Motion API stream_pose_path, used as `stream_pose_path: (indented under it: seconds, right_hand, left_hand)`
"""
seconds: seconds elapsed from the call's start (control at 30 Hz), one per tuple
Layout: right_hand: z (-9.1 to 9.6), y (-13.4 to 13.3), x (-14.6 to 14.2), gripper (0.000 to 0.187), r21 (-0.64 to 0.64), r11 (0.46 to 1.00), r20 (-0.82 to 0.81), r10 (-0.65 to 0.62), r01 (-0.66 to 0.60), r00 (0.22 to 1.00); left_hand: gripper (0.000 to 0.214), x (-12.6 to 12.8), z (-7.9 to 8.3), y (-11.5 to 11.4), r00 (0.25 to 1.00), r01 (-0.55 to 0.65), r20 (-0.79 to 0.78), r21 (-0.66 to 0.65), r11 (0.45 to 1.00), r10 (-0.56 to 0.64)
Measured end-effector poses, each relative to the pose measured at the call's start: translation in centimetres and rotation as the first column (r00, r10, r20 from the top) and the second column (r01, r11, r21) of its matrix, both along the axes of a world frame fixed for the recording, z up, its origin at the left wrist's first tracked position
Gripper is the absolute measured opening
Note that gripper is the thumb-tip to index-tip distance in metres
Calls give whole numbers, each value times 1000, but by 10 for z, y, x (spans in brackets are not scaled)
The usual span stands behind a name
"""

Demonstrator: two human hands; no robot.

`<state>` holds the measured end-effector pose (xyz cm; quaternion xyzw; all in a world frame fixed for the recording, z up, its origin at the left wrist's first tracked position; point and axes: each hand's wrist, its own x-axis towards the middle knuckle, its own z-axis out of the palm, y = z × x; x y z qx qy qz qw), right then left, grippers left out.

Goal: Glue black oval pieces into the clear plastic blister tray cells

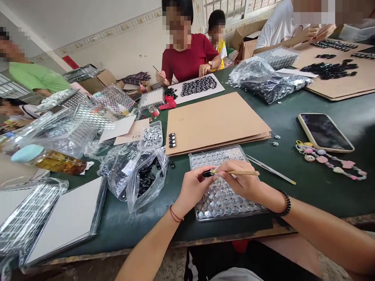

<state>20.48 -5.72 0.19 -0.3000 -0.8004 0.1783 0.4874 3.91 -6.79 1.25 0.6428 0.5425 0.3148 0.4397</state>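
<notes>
My left hand [193, 187] pinches a small black oval piece [207, 174] over a clear plastic tray [202, 155] filled with several round silver parts. My right hand [238, 180] grips a thin wooden stick [243, 172], its tip touching the black piece. Both hands hover above the tray's middle. Behind the tray lies a brown cardboard sheet [215, 121] with several black oval pieces [172, 140] at its left edge. A clear bag of black pieces [140, 175] sits left of the tray.
Metal tweezers [271, 169] lie right of the tray. A phone [325, 132] and a beaded keychain [331, 160] rest at the right. Stacked trays [58, 218] and a bottle [43, 158] sit left. Other people work at the far side with more trays and bags.
</notes>
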Motion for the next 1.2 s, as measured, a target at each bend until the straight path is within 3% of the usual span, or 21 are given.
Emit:
stream_pose_path:
  seconds: [0.67,0.8,0.9,0.97,1.03,1.1,1.2]
  right_hand:
    - [1,-1,-1,16,32,999,101,27,-31,995]
    - [-2,-2,-1,11,68,993,181,84,-98,980]
    - [-3,1,-2,12,-66,990,109,134,-127,985]
    - [-2,6,-2,22,-309,938,-97,132,-156,987]
    - [0,12,-2,33,-554,797,-298,78,-240,951]
    - [0,15,-1,34,-682,680,-357,13,-270,934]
    - [-2,15,-3,16,-717,666,-247,33,-206,968]
  left_hand:
    - [30,0,1,-1,1000,4,-16,22,1000,-4]
    - [25,-1,-1,-2,1000,-19,-11,67,998,19]
    - [23,0,-1,-3,1000,-18,20,44,999,17]
    - [23,1,0,-3,998,21,66,5,1000,-21]
    - [23,1,1,-4,995,71,74,-16,997,-69]
    - [25,1,1,-5,995,89,34,-7,996,-89]
    - [31,1,-1,-7,998,60,10,37,997,-61]
